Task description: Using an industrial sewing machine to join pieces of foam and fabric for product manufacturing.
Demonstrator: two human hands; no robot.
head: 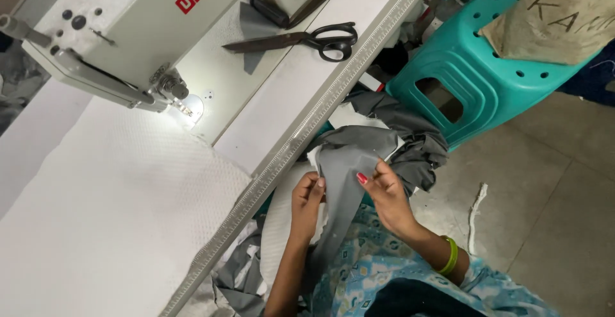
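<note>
Both hands hold a strip of grey fabric (346, 163) over my lap, beside the table's edge. My left hand (306, 203) pinches its left edge, where a bit of white fabric shows. My right hand (386, 196), with red nails and a green bangle at the wrist, grips the right edge. More grey cloth (410, 134) is heaped just beyond the hands. A white textured cloth (109, 208) lies spread on the table under the white sewing machine (128, 28).
Black-handled scissors (307, 38) lie on the white table (282, 112), with a second gold-handled pair and a dark tool behind. A measuring tape runs along the table edge. A teal plastic stool (474, 67) carries a sack. A white scrap (475, 211) lies on the floor.
</note>
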